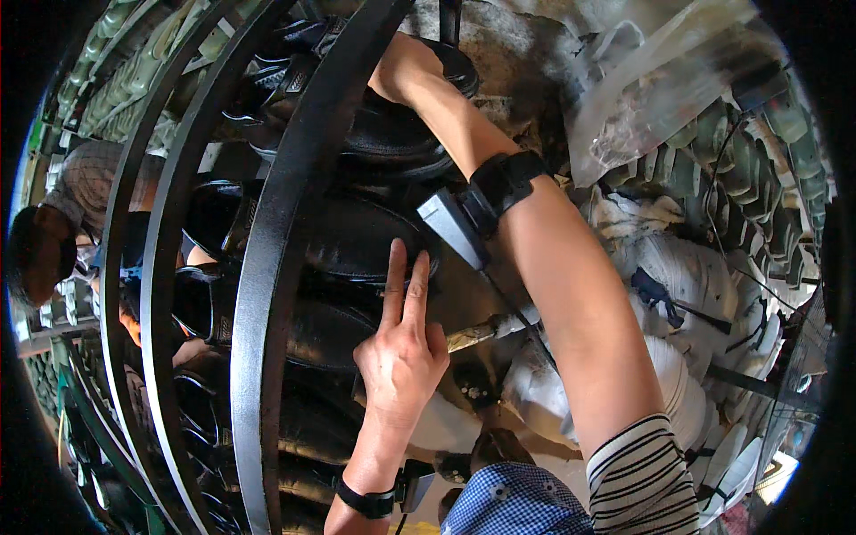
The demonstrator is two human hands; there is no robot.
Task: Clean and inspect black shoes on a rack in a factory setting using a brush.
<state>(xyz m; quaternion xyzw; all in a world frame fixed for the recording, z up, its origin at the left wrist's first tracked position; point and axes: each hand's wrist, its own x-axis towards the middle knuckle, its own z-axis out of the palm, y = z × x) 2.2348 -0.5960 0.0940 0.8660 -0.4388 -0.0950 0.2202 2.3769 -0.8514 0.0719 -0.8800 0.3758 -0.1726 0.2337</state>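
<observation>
Unclenched and grasping nothing visible, the left hand (397, 366) is resting two straightened fingers at the toe of a black leather shoe (352, 232), apparently touching it. The right hand (401, 71) is resting at a second black shoe (461, 71), beside the upper end of the rack's (252, 357) broad right-hand bar; its fingers are lying out of sight, so whether they are gripping cannot be told. Both shoes are standing in a row on the rack, toes pointing past that bar's right edge, with further black shoes (330, 334) lining up below. As for progress, shoes are already filling the row and none is being lifted; nothing visible is separating finished from unfinished ones, so what is remaining cannot be judged. Behind the rack's left-hand bars, another person (94, 183) is appearing.
</observation>
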